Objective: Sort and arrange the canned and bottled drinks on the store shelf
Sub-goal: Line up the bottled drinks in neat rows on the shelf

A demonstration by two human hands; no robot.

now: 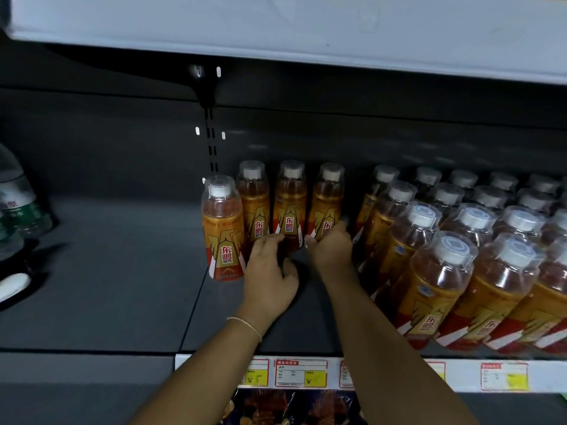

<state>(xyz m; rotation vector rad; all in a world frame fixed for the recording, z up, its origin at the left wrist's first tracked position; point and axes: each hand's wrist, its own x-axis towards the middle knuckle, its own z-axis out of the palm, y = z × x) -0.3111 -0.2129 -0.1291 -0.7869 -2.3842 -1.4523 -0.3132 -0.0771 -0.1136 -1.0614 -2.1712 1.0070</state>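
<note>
Two hands reached onto the dark shelf point(122, 271), close side by side but not touching. The left hand point(270, 271) had its fingers point(270, 238) curled at the bottom of the third bottle point(290, 207), and it looked to be holding it there. A thin bracelet point(245, 325) sat on that wrist. The right hand point(329, 246) was wrapped round the low part of the fourth bottle point(326, 204), with its thumb on one side and its fingers on the other.

All the bottles were orange with red and gold labels and white caps under clear covers, and they stood up straight. The third and fourth bottles stood next to each other, just past the hands. The second bottle point(254, 207) stood in the same row, just to the left of the left hand's fingers. The first bottle point(222, 228) stood a bit nearer to the person, just to the left of the left hand.

To the right of the right hand was a big crowd of the same bottles point(445, 271), packed in tight rows from the back of the shelf to its front edge. Far to the left of the left hand stood some clear water bottles point(18, 204) with green labels. Below both arms, price tags point(300, 372) with yellow patches ran along the shelf's front edge. High above the hands was a pale upper shelf point(276, 23).
</note>
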